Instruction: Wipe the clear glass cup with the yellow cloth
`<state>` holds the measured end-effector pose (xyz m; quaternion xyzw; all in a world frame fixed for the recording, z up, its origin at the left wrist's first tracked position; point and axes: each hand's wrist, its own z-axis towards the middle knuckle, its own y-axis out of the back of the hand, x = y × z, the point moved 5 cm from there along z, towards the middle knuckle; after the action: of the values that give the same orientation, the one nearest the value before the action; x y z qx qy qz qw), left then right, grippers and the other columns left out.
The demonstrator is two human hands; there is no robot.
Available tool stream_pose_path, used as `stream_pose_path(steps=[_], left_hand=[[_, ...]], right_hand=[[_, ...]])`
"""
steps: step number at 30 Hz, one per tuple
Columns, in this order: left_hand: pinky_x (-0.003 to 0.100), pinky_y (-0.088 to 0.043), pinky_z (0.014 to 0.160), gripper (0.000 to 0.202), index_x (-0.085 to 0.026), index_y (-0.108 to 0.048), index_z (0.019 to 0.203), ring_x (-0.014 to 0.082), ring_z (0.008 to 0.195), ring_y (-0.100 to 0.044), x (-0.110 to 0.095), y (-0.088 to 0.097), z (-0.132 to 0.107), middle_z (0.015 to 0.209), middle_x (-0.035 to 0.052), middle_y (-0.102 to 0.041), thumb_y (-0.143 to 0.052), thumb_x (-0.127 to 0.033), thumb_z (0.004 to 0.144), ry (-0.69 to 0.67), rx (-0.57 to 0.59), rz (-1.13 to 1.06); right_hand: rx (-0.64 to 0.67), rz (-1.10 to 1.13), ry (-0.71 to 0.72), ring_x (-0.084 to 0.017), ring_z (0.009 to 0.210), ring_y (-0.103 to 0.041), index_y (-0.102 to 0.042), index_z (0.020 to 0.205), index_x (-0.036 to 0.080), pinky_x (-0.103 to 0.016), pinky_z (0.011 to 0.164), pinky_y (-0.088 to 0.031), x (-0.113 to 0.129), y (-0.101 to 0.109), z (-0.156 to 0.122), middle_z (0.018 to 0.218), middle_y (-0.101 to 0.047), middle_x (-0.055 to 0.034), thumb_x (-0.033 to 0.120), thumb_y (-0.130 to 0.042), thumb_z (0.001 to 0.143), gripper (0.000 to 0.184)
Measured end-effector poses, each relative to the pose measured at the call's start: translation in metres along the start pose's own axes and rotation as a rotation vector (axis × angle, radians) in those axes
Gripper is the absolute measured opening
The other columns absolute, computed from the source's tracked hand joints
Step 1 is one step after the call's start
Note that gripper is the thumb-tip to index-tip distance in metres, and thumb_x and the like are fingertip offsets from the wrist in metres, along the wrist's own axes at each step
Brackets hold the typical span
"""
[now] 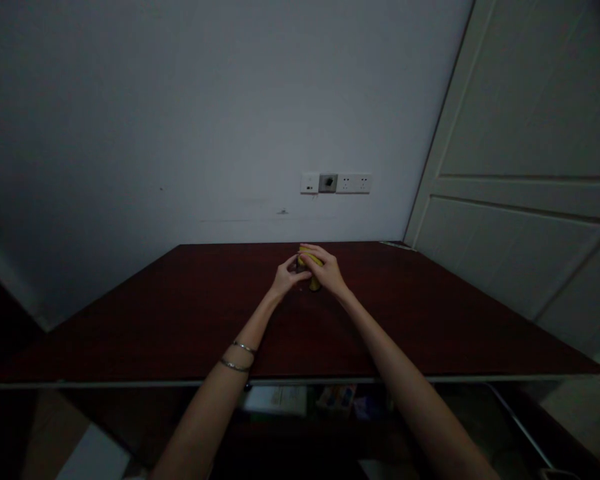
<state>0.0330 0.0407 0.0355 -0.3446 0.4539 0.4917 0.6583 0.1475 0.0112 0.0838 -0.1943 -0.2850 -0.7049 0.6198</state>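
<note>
Both my arms reach out over a dark red-brown table [180, 313] toward its far middle. My right hand [327, 270] is wrapped round a small yellow object [314, 283] that stands on the table; most of it is hidden by the fingers. My left hand [286, 278] is closed in a pinch against the left side of the same yellow object, where something small and dark shows. Two thin bangles [237, 357] circle my left forearm.
A white wall stands behind the table, with a row of sockets [336, 183] above the far edge. A white panelled door [520, 173] is at the right. Below the table's near edge lie papers and boxes [300, 400] on a lower shelf.
</note>
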Motion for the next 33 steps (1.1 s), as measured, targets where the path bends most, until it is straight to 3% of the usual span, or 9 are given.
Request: stream_pose_path(steps=[6,12,22,29,33], left_hand=[[0.017,-0.046,0.044,0.072,-0.015,-0.047,0.119,0.0107,0.063,-0.056,-0.007,0.002,0.0,0.095,0.007,-0.061,-0.074,-0.027,0.053,-0.04,-0.067,-0.035],[0.018,-0.046,0.04,0.064,-0.013,-0.048,0.116,0.0072,0.051,-0.051,-0.004,0.006,0.001,0.083,0.0047,-0.061,-0.07,-0.03,0.058,-0.054,-0.089,-0.09],[0.016,-0.043,0.035,0.064,-0.013,-0.049,0.114,0.0093,0.053,-0.054,-0.001,0.006,0.002,0.085,0.0052,-0.061,-0.071,-0.036,0.058,-0.05,-0.115,-0.047],[0.016,-0.043,0.037,0.067,-0.013,-0.047,0.115,0.0087,0.053,-0.054,0.003,0.007,0.006,0.082,0.0045,-0.062,-0.072,-0.034,0.056,-0.08,-0.096,-0.034],[0.017,-0.043,0.036,0.069,-0.014,-0.046,0.118,0.0092,0.053,-0.055,0.002,0.004,0.004,0.086,0.0058,-0.062,-0.072,-0.035,0.057,-0.054,-0.084,-0.026]], right_hand=[[-0.039,0.076,-0.031,-0.019,0.102,-0.055,-0.069,0.087,0.025,-0.033,0.092,-0.04,0.001,-0.001,0.008,0.107,-0.062,-0.0027,0.043,-0.051,0.077,0.027],[-0.011,0.055,-0.021,-0.02,0.107,-0.053,-0.07,0.084,0.028,-0.034,0.095,-0.038,0.016,-0.008,-0.001,0.113,-0.06,-0.0003,0.04,-0.058,0.073,0.02],[-0.144,0.084,-0.155,-0.02,0.095,-0.06,-0.071,0.08,0.021,-0.034,0.09,-0.043,-0.006,-0.009,0.022,0.098,-0.067,-0.0038,0.039,-0.062,0.068,0.023],[-0.015,0.047,-0.057,-0.02,0.105,-0.055,-0.069,0.087,0.026,-0.034,0.095,-0.039,0.013,-0.008,0.004,0.114,-0.059,-0.0008,0.034,-0.062,0.069,0.021],[-0.081,0.092,-0.118,-0.021,0.101,-0.057,-0.07,0.085,0.023,-0.034,0.091,-0.043,0.0,-0.002,0.011,0.107,-0.064,-0.0026,0.038,-0.062,0.068,0.024]])
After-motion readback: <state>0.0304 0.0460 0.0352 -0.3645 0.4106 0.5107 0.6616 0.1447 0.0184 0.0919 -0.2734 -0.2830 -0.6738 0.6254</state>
